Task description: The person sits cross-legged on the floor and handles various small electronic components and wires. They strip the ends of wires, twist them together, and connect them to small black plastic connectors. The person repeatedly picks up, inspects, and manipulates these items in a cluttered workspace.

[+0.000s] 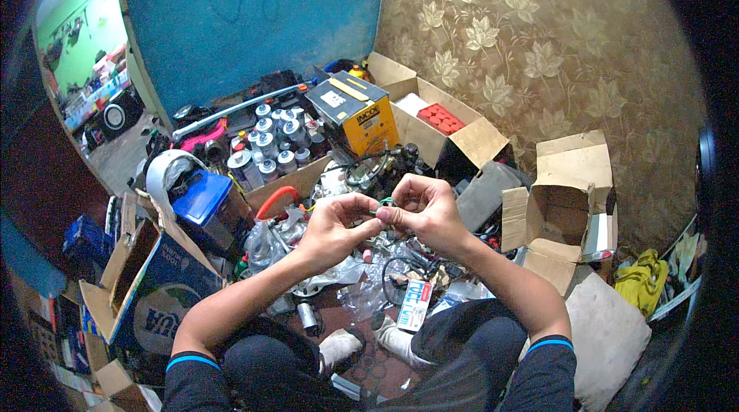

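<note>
In front of me, my two hands meet above a floor strewn with parts. A small thin green piece (pixel 386 201), perhaps a bit of wire, sticks up between the fingertips; it is too small to make out. My left hand (pixel 342 219) is closed, thumb and forefinger pinched at it. From the other side my right hand (pixel 422 208) pinches the same piece, thumb tip close to the left fingertips. Beneath them are clear plastic bags (pixel 362 298), a black cable (pixel 394 277) and a white, red and blue printed packet (pixel 416 306).
An open blue printed carton (pixel 165 296) and a blue-lidded tub (pixel 202 196) stand at left. Several capped clear bottles (pixel 265 141) and a yellow-black box (pixel 358 115) are at the back. Open cardboard boxes (pixel 558 212) line the right wall. A grey slab (pixel 604 335) lies at right.
</note>
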